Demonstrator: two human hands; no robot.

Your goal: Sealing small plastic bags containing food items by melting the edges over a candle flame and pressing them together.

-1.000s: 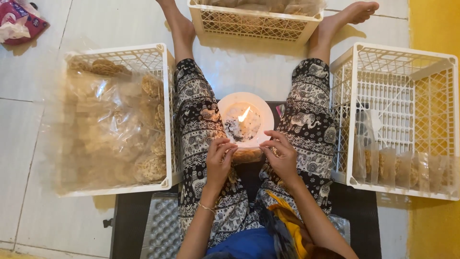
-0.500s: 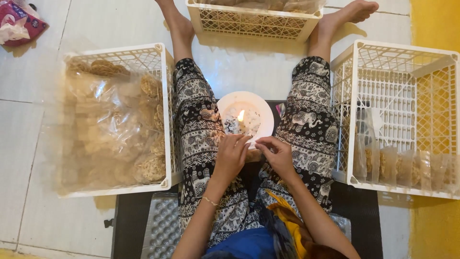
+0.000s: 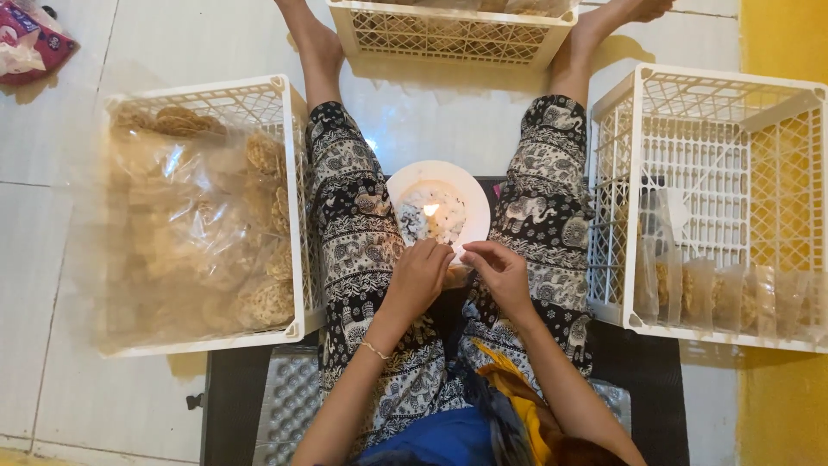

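Clear plastic, thin and glossy, is what both hands work on: a small packet (image 3: 455,274) of brownish crackers, held between the knees just at the near rim of a white plate (image 3: 470,192) where a small flame (image 3: 430,210) burns on a candle stub. The left hand (image 3: 420,276) has its fingers closed in a pinch on the packet's left edge, and the right hand (image 3: 498,269) pinches the right edge, fingers curled shut on the film. The packet is mostly hidden by the hands, so its mouth cannot be made out.

The risk, as I judge it, lies in how close film and fingertips sit to the flame: a dip too low could melt a hole in the packet or singe a finger, and a slack grip could let the film sag into the wax. To the person's left a white crate (image 3: 285,112) holds a big bag of round crackers (image 3: 263,302); the crate on the right (image 3: 638,112) holds a row of filled packets (image 3: 724,293).
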